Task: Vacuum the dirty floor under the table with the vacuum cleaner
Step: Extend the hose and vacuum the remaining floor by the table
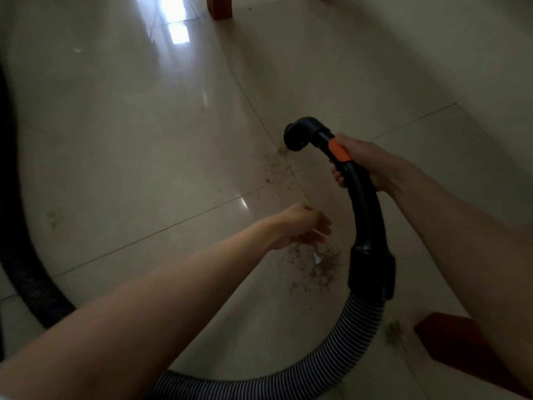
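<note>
My right hand (362,161) grips the black vacuum handle (364,209) just behind its orange button (339,151). The open nozzle end (295,137) hovers low over scattered brown dirt (275,167) at a tile joint. A striped hose (353,330) curves from the handle back toward me. My left hand (300,223) reaches down over a second dirt patch (324,265), fingertips pointing at a small pale scrap (317,258). Blur hides whether the fingers pinch that scrap.
A wooden table leg (221,7) stands far ahead and another wooden leg (452,342) is near my right arm, with green crumbs (393,332) beside it. A thick black hose (17,255) runs down the left edge. The glossy tile floor (129,125) has a faint stain (53,216).
</note>
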The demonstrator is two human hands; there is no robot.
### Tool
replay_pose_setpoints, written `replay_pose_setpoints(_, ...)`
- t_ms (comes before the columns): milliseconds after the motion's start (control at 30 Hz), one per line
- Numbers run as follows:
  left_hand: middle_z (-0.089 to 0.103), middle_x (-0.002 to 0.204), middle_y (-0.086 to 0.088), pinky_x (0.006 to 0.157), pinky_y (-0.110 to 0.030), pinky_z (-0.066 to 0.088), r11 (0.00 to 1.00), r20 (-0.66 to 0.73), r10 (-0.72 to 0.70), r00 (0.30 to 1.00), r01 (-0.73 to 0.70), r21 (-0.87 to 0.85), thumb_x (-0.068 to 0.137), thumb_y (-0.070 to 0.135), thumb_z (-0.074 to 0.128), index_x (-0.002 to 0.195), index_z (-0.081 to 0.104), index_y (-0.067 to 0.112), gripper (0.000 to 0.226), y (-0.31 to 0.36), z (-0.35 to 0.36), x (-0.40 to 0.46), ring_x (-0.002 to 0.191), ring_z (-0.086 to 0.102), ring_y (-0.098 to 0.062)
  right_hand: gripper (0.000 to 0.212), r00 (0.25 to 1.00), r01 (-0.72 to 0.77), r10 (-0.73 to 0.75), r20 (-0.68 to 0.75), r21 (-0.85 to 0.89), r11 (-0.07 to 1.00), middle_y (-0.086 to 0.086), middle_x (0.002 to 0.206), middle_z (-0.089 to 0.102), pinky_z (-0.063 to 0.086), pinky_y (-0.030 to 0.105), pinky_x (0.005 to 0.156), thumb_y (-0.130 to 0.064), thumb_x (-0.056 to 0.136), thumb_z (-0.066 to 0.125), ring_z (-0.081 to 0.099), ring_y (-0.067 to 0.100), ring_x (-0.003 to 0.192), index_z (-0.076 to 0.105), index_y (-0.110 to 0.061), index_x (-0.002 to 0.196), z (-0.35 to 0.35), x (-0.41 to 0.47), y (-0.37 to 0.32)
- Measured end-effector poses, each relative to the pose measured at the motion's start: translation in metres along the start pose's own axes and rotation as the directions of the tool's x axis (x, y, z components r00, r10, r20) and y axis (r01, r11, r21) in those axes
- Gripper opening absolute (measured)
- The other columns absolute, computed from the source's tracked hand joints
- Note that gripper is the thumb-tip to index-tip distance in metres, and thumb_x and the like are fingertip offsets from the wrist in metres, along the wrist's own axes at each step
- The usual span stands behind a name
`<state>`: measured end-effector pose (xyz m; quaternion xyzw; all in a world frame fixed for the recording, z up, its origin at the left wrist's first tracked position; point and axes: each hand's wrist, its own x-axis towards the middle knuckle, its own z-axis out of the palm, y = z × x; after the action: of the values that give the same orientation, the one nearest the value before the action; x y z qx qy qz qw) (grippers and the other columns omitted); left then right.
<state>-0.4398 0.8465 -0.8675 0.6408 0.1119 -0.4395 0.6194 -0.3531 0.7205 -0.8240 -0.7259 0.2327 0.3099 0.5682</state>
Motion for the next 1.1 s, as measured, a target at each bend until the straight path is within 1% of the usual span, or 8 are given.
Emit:
replay_pose_setpoints(67,0.06,0.078,-0.004,0.064,-0.021,0.047,0.998,0.022,0.017,1.0,-0.016,-0.06,0.103,0.027,0.028,0.086,0.056,0.009,0.038,0.001,0.012,-0.004,0.065,0.057,-0.014,0.043,1.0,-0.011,0.011,0.005,-0.015,1.0,0.009,0.065,0.048,0.043,0.018,0.036,-0.047,0.099,0.039,0.05,0.012,0.035,0.044,-0.005,0.102,0.005,0.008,-0.002)
replay_pose_setpoints(233,0.058,0.082,-0.004,0.063,-0.022,0.046,0.973,0.032,0.09,0.995,-0.081,-0.214,0.101,0.041,0.024,0.109,0.052,0.008,0.044,0.014,0.037,-0.006,0.068,0.056,-0.015,0.04,0.998,-0.065,0.065,-0.001,-0.017,0.998,0.009,0.065,0.047,0.042,0.016,0.035,-0.044,0.101,0.036,0.049,0.011,0.032,0.043,-0.005,0.106,0.009,0.023,0.004)
replay_pose_setpoints(400,0.058,0.117,-0.011,0.096,-0.034,0.046,0.984,-0.035,0.107,0.994,-0.111,-0.143,0.099,0.044,0.029,0.135,0.042,0.003,0.056,0.016,0.055,-0.003,0.106,0.058,-0.025,0.041,0.997,-0.072,0.073,-0.017,0.025,0.997,0.008,0.068,0.045,0.042,0.016,0.035,-0.044,0.101,0.035,0.049,0.011,0.032,0.042,-0.005,0.108,0.003,0.032,0.008)
replay_pose_setpoints(600,0.057,0.118,-0.01,0.089,-0.031,0.045,0.966,-0.182,0.157,0.971,-0.19,-0.177,0.1,0.046,0.023,0.141,0.035,0.01,0.057,0.014,0.069,-0.004,0.107,0.057,-0.026,0.04,0.997,-0.074,0.074,0.021,0.013,0.997,0.009,0.069,0.047,0.043,0.019,0.036,-0.043,0.1,0.036,0.051,0.012,0.035,0.043,-0.005,0.108,0.008,0.037,0.003)
replay_pose_setpoints(767,0.059,0.115,-0.012,0.083,-0.03,0.046,0.956,-0.287,0.144,0.947,-0.208,-0.206,0.098,0.05,0.022,0.136,0.04,0.007,0.06,0.014,0.064,-0.003,0.1,0.059,-0.025,0.038,0.999,-0.029,0.031,0.026,-0.075,0.997,0.01,0.068,0.05,0.044,0.019,0.038,-0.042,0.1,0.04,0.052,0.014,0.039,0.047,-0.005,0.102,0.026,0.037,-0.004)
replay_pose_setpoints(867,0.055,0.128,-0.011,0.083,-0.023,0.041,0.955,-0.31,0.134,0.941,-0.207,-0.215,0.099,0.048,0.021,0.14,0.039,0.008,0.06,0.015,0.057,-0.004,0.114,0.055,-0.024,0.036,0.998,0.017,-0.027,-0.059,-0.156,0.988,0.011,0.069,0.053,0.045,0.022,0.04,-0.04,0.1,0.041,0.053,0.018,0.049,0.049,-0.005,0.096,0.035,0.038,-0.009)
replay_pose_setpoints(933,0.052,0.133,-0.009,0.082,-0.02,0.036,0.952,-0.308,0.129,0.943,-0.204,-0.228,0.099,0.047,0.02,0.141,0.037,0.009,0.059,0.016,0.054,-0.005,0.119,0.051,-0.022,0.036,0.993,0.032,-0.053,-0.103,-0.196,0.98,0.012,0.07,0.053,0.046,0.026,0.044,-0.038,0.1,0.04,0.053,0.019,0.053,0.048,-0.003,0.102,0.038,0.037,-0.012)
replay_pose_setpoints(1100,0.051,0.135,-0.009,0.087,-0.023,0.037,0.951,-0.296,0.124,0.947,-0.199,-0.236,0.098,0.051,0.02,0.141,0.036,0.011,0.061,0.012,0.055,-0.003,0.12,0.051,-0.023,0.04,0.994,0.028,-0.049,-0.094,-0.217,0.976,0.013,0.073,0.055,0.046,0.029,0.048,-0.04,0.1,0.041,0.055,0.02,0.056,0.046,-0.002,0.11,0.039,0.033,-0.012)
